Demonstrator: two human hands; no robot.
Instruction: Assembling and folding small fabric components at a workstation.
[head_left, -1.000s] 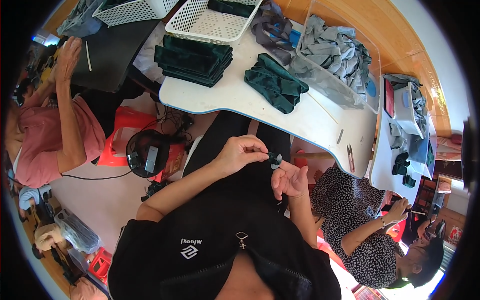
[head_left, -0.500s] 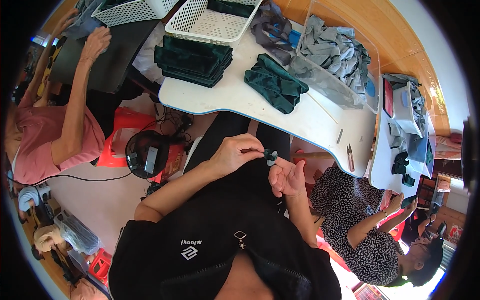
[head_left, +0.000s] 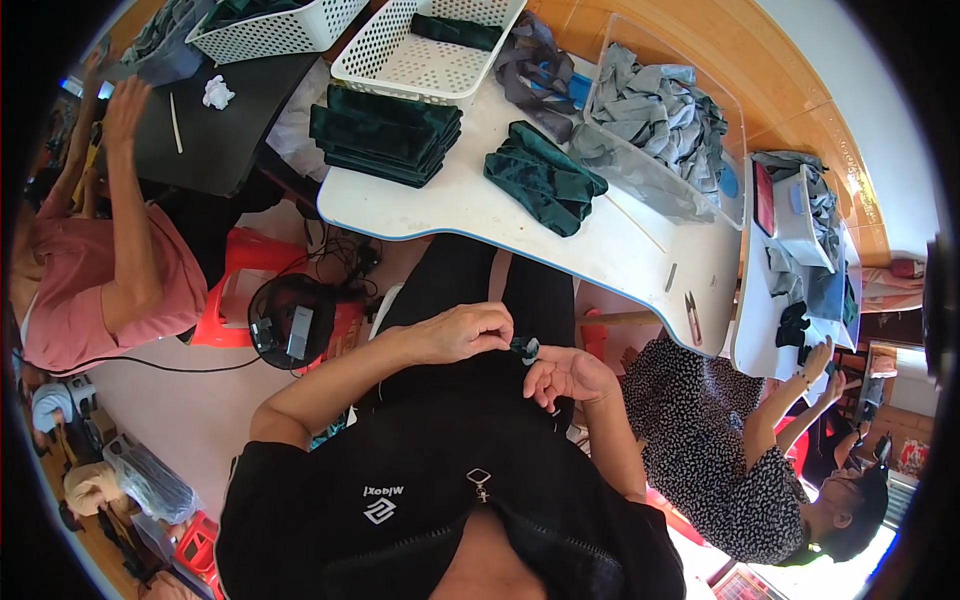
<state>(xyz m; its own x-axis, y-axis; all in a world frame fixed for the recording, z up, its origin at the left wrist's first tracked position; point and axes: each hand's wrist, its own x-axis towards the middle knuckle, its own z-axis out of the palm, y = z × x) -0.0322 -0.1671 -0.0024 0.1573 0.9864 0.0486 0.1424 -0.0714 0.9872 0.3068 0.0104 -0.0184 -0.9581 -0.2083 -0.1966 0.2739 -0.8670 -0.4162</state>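
My left hand [head_left: 470, 332] is closed in a pinch on one end of a small dark green fabric piece [head_left: 521, 347], held above my lap. A pale grey patch shows at the piece's other end. My right hand [head_left: 574, 376] is beside it with the palm turned up and fingers loosely bent and apart. Its index fingertip meets the grey end; whether the finger goes inside the cloth I cannot tell. On the white table [head_left: 400, 215] ahead lie a neat stack of folded dark green velvet pieces [head_left: 385, 135] and a looser green velvet pile [head_left: 545, 180].
A white perforated basket [head_left: 400, 70] stands behind the stack. A clear bin [head_left: 690, 200] of grey cloth [head_left: 655, 110] is at the back right, with thread snips [head_left: 693, 318] near the table's right edge. One person [head_left: 110, 260] works at left, another [head_left: 710, 440] at right.
Both my hands have come slightly lower and nearer my body with the fabric piece. At left, the co-worker's hands have moved away, uncovering a crumpled white scrap on the black table.
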